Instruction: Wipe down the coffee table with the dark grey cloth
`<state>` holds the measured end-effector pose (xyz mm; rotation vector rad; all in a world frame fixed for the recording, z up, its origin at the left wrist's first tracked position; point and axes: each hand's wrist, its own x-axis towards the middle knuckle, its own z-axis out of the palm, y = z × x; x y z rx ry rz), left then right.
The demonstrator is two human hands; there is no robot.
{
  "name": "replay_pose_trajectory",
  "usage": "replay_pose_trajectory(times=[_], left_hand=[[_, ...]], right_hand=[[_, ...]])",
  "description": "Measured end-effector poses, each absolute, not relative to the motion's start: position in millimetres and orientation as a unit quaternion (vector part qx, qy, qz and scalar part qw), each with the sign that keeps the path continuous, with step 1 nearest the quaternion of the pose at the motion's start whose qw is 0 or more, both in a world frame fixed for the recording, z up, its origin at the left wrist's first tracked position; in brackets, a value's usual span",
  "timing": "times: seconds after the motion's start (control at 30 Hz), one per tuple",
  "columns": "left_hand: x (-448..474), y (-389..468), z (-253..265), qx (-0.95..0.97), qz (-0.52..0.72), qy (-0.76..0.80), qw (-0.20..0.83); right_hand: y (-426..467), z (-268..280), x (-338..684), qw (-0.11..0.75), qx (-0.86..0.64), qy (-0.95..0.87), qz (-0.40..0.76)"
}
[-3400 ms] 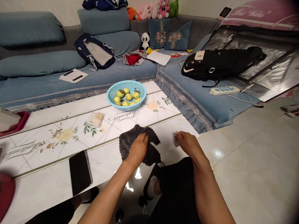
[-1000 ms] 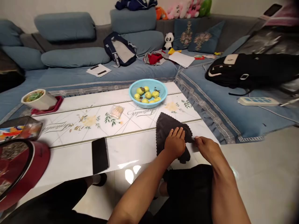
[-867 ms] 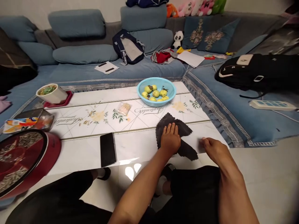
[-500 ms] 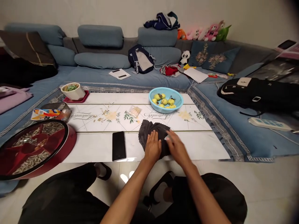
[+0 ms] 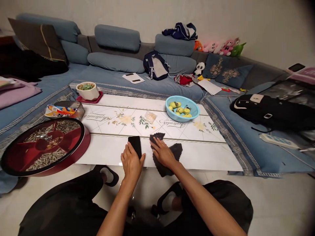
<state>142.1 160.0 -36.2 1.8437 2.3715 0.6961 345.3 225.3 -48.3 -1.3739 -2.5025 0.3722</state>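
Observation:
My left hand (image 5: 131,162) lies over the near end of a black smartphone (image 5: 135,144) on the table. Its fingers stretch along the phone's left side and the thumb stands apart at the right edge. The phone's lower part is hidden under it. My right hand (image 5: 164,154) rests flat on a dark grey cloth (image 5: 175,151), fingers extended towards the upper left. Spread unevenly, the cloth has one part beyond my fingertips, another to the right of the hand, and a near end at the table's front edge.
A blue basket (image 5: 169,115) of yellow-green fruit stands farther back, with a small clear packet (image 5: 150,117) to its left. At left are a round red divided tray (image 5: 86,139), a clear box (image 5: 79,109) and a white plant pot (image 5: 88,94). A sofa (image 5: 108,76) surrounds the table.
My left hand has left the cloth and moved left onto the phone. My right hand has come down onto the cloth, which now lies in a different shape. The view has shifted slightly.

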Motion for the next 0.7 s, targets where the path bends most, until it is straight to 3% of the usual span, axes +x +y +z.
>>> replay_pose_trajectory(times=[0.1,0.2,0.33,0.53,0.63,0.7], left_hand=[[145,163,-33,0.598,0.211,0.772,0.023],[144,166,-29,0.593,0.211,0.776,0.031],[139,172,-28,0.592,0.22,0.774,0.037],[103,181,-26,0.606,0.18,0.774,0.044],[71,194,-23,0.575,0.161,0.801,0.04],[49,204,-21,0.543,0.158,0.824,0.037]], right_hand=[[209,-51,399,0.126,-0.469,-0.864,0.132],[225,-49,436,0.136,-0.591,-0.789,0.099],[245,-50,395,0.14,-0.688,-0.709,0.069],[194,-59,271,0.156,-0.493,-0.848,0.12],[177,-62,296,0.152,-0.423,-0.881,0.147],[180,-60,351,0.151,-0.454,-0.864,0.155]])
